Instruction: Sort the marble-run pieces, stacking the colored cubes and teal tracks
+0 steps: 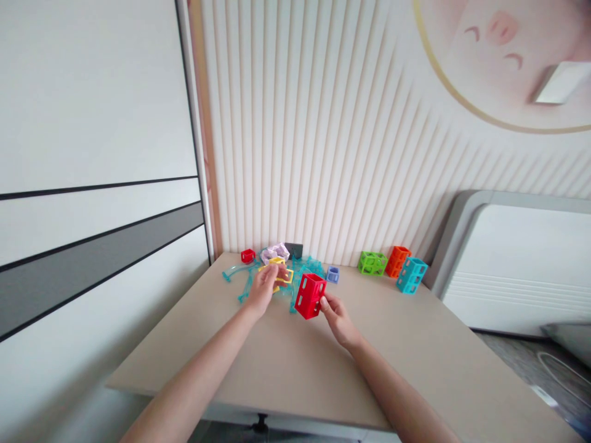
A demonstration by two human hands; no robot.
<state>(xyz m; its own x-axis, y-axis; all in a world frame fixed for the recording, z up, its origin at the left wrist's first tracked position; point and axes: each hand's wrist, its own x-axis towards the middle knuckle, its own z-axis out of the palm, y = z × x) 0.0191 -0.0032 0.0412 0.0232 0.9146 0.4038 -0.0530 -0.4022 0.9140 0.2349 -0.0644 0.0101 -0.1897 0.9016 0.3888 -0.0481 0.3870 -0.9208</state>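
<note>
The right hand (338,319) is pinching the red block (310,296) by one side just above the worktop (415,344), and the left hand (264,288) is holding a yellow frame (282,275) beside it, so the block might be slipping and falling.

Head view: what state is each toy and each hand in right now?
Left hand: shut on yellow frame.
Right hand: shut on red block.
Red block: assembled, tilted, lifted off table.
Yellow frame: held over teal pieces.
Teal pieces: loose, piled.
Green block: assembled, resting on table.
Orange block: assembled, resting on table.
Teal block: assembled, beside orange block.
</note>
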